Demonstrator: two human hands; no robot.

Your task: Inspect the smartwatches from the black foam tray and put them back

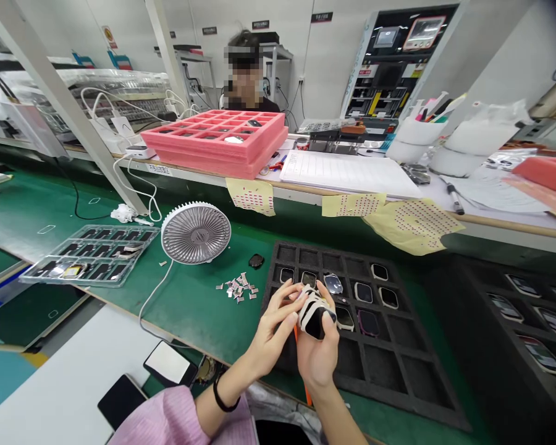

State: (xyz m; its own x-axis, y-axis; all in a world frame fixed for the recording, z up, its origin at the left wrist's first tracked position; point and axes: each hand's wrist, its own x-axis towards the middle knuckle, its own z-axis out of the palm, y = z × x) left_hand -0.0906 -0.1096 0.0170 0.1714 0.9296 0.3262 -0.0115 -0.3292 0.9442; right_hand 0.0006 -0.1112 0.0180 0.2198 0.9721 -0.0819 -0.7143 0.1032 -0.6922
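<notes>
"Left hand (272, 326) and right hand (319, 358) of mine meet at one pale-framed watch (315, 322), dark face up."

"Which carries it?"

"My right, clamped round it from below. My left touches its upper left side; whether it grips there, I can't tell."

"Where exactly?"

"Above the black foam tray (398, 395), just in from its left edge. A purple-framed watch (368, 322) sits to the right, and a square watch (379, 272) near the tray's far right corner."

"And outside the tray?"

"Small metallic pieces (239, 288) lie loosely on the green surface (199, 318), left of the tray's left edge. A dark piece (256, 261) rests by its far left corner, with a white fan (196, 233) farther left."
</notes>
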